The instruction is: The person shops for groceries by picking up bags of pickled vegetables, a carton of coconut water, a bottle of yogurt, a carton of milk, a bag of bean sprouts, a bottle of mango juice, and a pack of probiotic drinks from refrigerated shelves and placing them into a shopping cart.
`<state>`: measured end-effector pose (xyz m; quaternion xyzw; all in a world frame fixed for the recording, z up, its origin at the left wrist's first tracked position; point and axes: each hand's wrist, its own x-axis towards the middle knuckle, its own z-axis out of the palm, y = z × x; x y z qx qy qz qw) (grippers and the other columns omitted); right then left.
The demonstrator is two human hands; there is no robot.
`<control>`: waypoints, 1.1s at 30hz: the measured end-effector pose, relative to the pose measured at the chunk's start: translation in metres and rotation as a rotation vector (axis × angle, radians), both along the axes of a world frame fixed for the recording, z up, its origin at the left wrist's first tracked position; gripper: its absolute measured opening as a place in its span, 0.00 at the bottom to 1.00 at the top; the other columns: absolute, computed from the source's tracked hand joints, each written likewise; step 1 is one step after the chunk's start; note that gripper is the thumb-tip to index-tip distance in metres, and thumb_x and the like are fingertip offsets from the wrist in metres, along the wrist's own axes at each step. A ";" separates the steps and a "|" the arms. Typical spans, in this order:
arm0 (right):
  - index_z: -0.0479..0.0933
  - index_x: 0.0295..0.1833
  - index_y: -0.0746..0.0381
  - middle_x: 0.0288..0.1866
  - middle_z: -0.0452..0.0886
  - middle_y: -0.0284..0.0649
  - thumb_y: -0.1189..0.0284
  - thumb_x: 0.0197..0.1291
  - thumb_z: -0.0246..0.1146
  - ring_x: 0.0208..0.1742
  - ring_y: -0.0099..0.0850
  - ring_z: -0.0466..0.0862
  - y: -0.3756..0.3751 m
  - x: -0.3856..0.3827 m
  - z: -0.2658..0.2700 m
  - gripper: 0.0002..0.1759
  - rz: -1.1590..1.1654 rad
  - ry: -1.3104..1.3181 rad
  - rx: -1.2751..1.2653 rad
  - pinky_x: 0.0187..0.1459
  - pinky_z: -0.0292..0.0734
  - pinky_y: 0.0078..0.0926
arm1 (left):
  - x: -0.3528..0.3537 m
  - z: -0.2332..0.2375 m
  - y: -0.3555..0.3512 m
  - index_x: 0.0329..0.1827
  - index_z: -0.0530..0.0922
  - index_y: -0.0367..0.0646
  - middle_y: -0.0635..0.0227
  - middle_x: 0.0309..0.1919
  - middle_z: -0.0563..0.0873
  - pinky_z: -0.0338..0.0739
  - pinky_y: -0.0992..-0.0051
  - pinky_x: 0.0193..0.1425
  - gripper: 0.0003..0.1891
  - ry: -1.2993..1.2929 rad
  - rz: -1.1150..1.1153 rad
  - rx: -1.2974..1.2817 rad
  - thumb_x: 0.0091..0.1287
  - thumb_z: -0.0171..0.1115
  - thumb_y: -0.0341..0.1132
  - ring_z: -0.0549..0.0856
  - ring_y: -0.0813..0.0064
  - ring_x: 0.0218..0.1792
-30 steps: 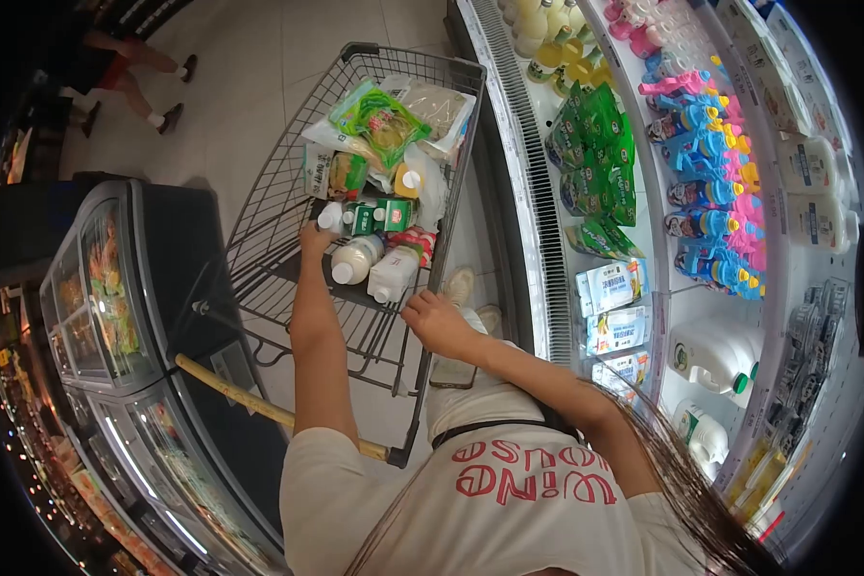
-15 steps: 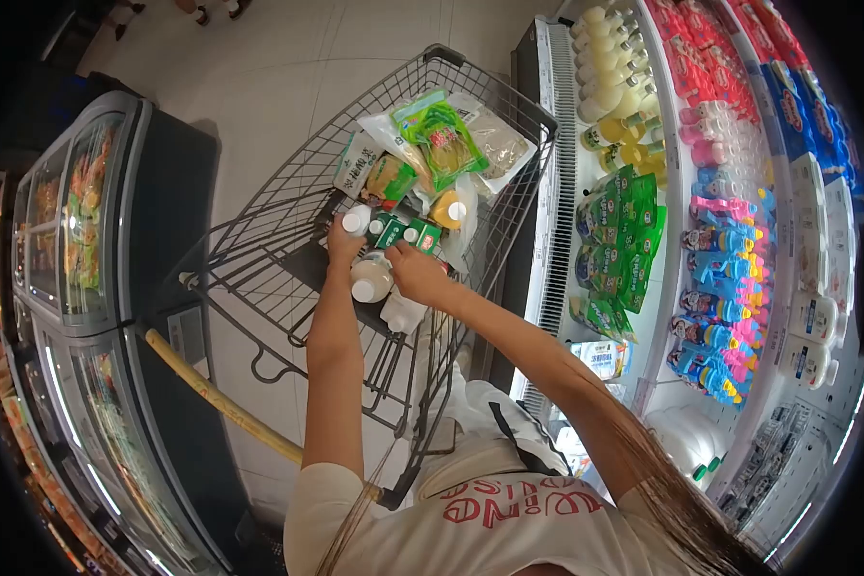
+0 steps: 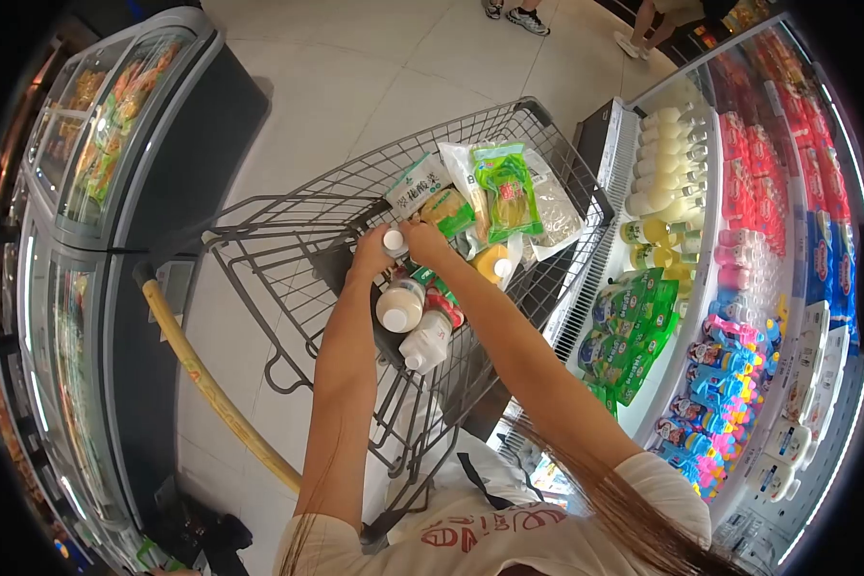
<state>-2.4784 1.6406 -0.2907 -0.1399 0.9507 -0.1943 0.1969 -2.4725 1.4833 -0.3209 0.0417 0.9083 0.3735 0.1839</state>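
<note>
Inside the wire shopping cart [image 3: 288, 206], my left hand [image 3: 372, 254] is closed around a white-capped bottle [image 3: 394, 242]. Close beside it, my right hand [image 3: 424, 242] has its fingers curled at the edge of the food packets; what they grip, if anything, is hidden. A wide bottle of pale drink [image 3: 400, 305] and a white bottle [image 3: 426, 344] lie nearer to me. Under my right wrist a green carton [image 3: 432, 283] is partly covered. Beyond my hands are a green-and-clear food bag [image 3: 506, 192], a white-and-green packet [image 3: 420, 184] and a yellow-orange bottle [image 3: 492, 264].
A refrigerated shelf on the right holds milky bottles [image 3: 664, 163], green packs [image 3: 629, 331] and colourful small bottles [image 3: 725, 384]. A dark freezer cabinet [image 3: 192, 144] stands left, with a yellow pole [image 3: 211, 384] near it. People's shoes [image 3: 528, 19] show at the top.
My right hand has moved from the green carton forward, beside my left hand. The left hand stays on the white-capped bottle. The view has turned, shifting the cart rightward.
</note>
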 end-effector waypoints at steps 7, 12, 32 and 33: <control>0.70 0.49 0.62 0.47 0.78 0.53 0.79 0.47 0.65 0.49 0.52 0.79 0.012 0.013 0.004 0.21 -0.106 0.178 -0.302 0.49 0.74 0.44 | -0.025 0.062 -0.004 0.54 0.76 0.47 0.58 0.49 0.82 0.75 0.63 0.59 0.37 -0.051 -0.180 -0.020 0.33 0.77 0.25 0.79 0.55 0.54; 0.67 0.51 0.65 0.46 0.76 0.56 0.72 0.52 0.68 0.47 0.53 0.78 0.017 0.007 0.020 0.23 -0.320 0.054 -0.630 0.45 0.73 0.41 | -0.060 0.122 -0.007 0.59 0.74 0.42 0.59 0.51 0.82 0.73 0.67 0.60 0.41 -0.156 -0.340 0.062 0.33 0.76 0.26 0.80 0.62 0.54; 0.73 0.39 0.68 0.26 0.85 0.37 0.63 0.66 0.59 0.25 0.19 0.78 0.182 0.195 0.408 0.16 -1.013 0.550 -1.013 0.29 0.71 0.19 | 0.045 0.349 0.114 0.71 0.60 0.32 0.60 0.63 0.72 0.64 0.71 0.68 0.44 -0.621 -0.705 0.992 0.58 0.72 0.47 0.71 0.70 0.64; 0.74 0.39 0.68 0.25 0.85 0.36 0.62 0.66 0.59 0.25 0.18 0.77 0.188 0.217 0.417 0.17 -1.026 0.617 -0.993 0.28 0.70 0.19 | 0.064 0.363 0.128 0.71 0.60 0.32 0.61 0.62 0.73 0.65 0.71 0.67 0.44 -0.664 -0.693 0.992 0.58 0.72 0.47 0.72 0.71 0.63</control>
